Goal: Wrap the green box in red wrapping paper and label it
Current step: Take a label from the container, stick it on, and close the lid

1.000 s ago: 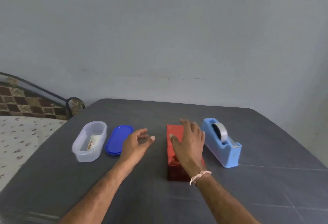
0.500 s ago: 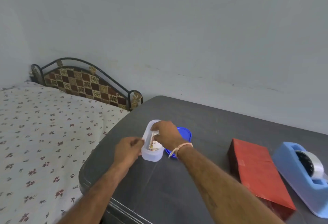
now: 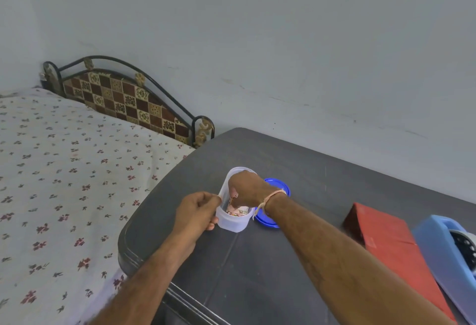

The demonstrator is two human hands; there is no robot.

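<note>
The box wrapped in red paper [image 3: 394, 250] lies on the dark grey table [image 3: 257, 273] at the right, untouched. A clear oval plastic container [image 3: 233, 219] stands near the table's left side. My left hand [image 3: 197, 212] grips its near left wall. My right hand [image 3: 247, 191] reaches down into the container, fingers curled over small paper items inside; what they pinch is hidden. The container's blue lid [image 3: 277, 191] lies flat just right of it, partly behind my right wrist.
A light blue tape dispenser [image 3: 453, 255] with a roll sits at the far right edge, beside the red box. A bed with a flowered sheet [image 3: 64, 183] and a tiled headboard [image 3: 128, 103] adjoins the table's left edge. A plain wall runs behind.
Both hands left the red box and moved left to the clear container. The left hand took hold of its wall and the right hand went inside. The view swung left.
</note>
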